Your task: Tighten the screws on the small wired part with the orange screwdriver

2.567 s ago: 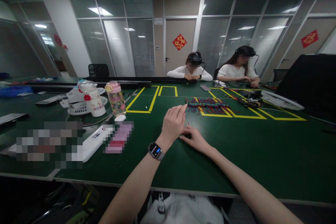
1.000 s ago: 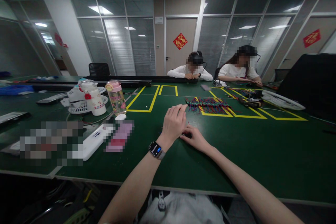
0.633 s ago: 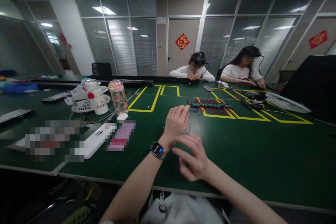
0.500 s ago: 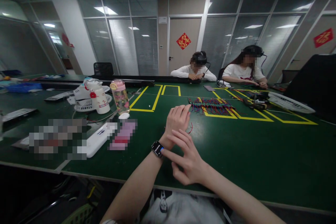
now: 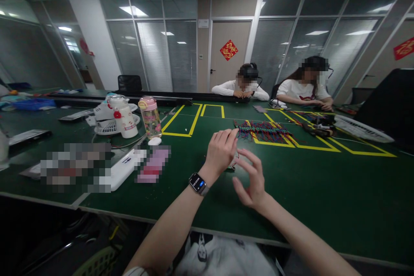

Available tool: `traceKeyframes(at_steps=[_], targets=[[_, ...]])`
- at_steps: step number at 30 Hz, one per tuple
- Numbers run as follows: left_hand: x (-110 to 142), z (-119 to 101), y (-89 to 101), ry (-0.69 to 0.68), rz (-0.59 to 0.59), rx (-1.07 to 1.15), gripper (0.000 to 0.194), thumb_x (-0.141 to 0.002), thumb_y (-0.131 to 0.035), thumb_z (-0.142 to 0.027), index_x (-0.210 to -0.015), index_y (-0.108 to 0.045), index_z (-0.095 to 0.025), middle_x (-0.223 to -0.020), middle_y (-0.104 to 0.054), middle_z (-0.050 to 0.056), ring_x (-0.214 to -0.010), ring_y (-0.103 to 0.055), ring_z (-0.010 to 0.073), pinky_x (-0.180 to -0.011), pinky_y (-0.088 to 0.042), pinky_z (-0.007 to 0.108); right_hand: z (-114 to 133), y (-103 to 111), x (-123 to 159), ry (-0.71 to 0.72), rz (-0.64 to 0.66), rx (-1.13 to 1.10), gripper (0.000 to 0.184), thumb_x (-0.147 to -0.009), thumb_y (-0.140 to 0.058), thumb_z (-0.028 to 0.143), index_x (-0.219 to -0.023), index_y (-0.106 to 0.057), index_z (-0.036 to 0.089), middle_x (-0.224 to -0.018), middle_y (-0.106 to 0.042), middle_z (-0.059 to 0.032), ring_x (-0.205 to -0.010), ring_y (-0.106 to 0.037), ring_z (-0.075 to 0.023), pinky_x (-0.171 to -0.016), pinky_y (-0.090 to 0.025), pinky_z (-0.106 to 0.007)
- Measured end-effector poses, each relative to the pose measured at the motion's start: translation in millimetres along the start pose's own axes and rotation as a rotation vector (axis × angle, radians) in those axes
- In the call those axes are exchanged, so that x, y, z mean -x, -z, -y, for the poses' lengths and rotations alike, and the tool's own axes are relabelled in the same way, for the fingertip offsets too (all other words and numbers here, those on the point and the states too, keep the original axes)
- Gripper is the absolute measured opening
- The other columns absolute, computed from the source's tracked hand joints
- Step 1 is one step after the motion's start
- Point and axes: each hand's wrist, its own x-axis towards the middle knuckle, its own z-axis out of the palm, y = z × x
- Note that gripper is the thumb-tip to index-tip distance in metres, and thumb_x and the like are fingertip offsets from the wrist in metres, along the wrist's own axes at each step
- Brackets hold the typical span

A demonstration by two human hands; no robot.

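Landmark: wire bundle (image 5: 265, 132). Small wired piece (image 5: 230, 167) lies to its near left, mostly under left hand (image 5: 220, 152). Left fingers together, curled; cannot tell whether they pinch. Right hand (image 5: 258, 185) spread, thumb apart, just beside the piece, near side of bundle. Likely best: light steadying, no tug on leads. Left hand blocks the view; bundle's loose ends could snag. Pink-lidded bottle (image 5: 150, 120) left of bundle; co-worker's sleeve (image 5: 223, 88) beyond.

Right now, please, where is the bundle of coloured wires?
In the head view, the bundle of coloured wires lies right of centre on the green table, partly over yellow tape, beyond the left hand.
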Motion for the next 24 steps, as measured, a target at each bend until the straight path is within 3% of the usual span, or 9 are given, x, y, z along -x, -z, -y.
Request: traceKeyframes(at_steps=[3,7,10,15,21,24], targets=[[-0.7,-2.0,2.3,0.006,0.001,0.032,0.034,-0.096,-0.036,-0.020,-0.127,-0.047,-0.012,-0.114,-0.061,0.012,-0.104,-0.056,0.0202,-0.088,-0.046,0.034,-34.2,7.7,3.5,-0.229,0.013,0.060,0.026,-0.083,-0.047,0.016,-0.108,-0.055,0.020,-0.107,-0.055,-0.0116,-0.102,-0.054,-0.0271,-0.089,-0.045,-0.045],[-2.1,-3.6,3.3,0.024,-0.002,0.056,0.035,-0.095,-0.035,-0.015,-0.128,-0.046,-0.012,-0.116,-0.061,0.011,-0.106,-0.056,0.0187,-0.090,-0.046,0.033,-71.5,4.0,18.7,-0.358,0.441,-0.010,0.020,-0.086,-0.052,0.023,-0.105,-0.058,0.019,-0.103,-0.059,-0.0101,-0.098,-0.055,-0.0247,-0.088,-0.045,-0.041],[-2.3,-3.4,3.4,0.034,-0.011,0.053,0.032,-0.095,-0.039,-0.022,-0.125,-0.048,-0.013,-0.107,-0.062,0.009,-0.096,-0.058,0.0177,-0.083,-0.047,0.032,-81.2,-7.9,29.8,-0.416,0.616,-0.027,0.024,-0.082,-0.063,0.033,-0.100,-0.062,0.019,-0.098,-0.062,-0.0078,-0.094,-0.056,-0.0242,-0.093,-0.041,-0.044],[-1.2,-3.3,3.7,0.006,-0.026,0.032,0.026,-0.094,-0.046,-0.031,-0.113,-0.055,-0.016,-0.097,-0.063,0.007,-0.089,-0.057,0.0193,-0.078,-0.047,0.033,-78.3,-21.1,33.2,-0.475,0.626,-0.028,0.014,-0.079,-0.067,0.030,-0.089,-0.069,0.020,-0.096,-0.064,-0.0076,-0.091,-0.056,-0.0236,-0.090,-0.042,-0.042],[-1.5,-4.5,2.7,-0.017,-0.033,0.028,0.031,-0.095,-0.036,-0.017,-0.122,-0.051,-0.013,-0.111,-0.062,0.010,-0.102,-0.057,0.0182,-0.086,-0.046,0.032,-74.5,-20.9,32.0,-0.512,0.610,-0.037,0.009,-0.082,-0.065,0.026,-0.084,-0.070,0.019,-0.088,-0.065,-0.0065,-0.086,-0.056,-0.0225,-0.084,-0.042,-0.038],[-1.2,-4.3,1.7,-0.019,-0.036,0.016,0.032,-0.095,-0.039,-0.021,-0.124,-0.050,-0.014,-0.106,-0.062,0.010,-0.098,-0.057,0.0183,-0.084,-0.046,0.033,-74.5,-21.2,32.9,-0.520,0.590,-0.050,0.008,-0.081,-0.066,0.024,-0.085,-0.070,0.019,-0.089,-0.066,-0.0064,-0.086,-0.056,-0.0220,-0.084,-0.042,-0.038]])
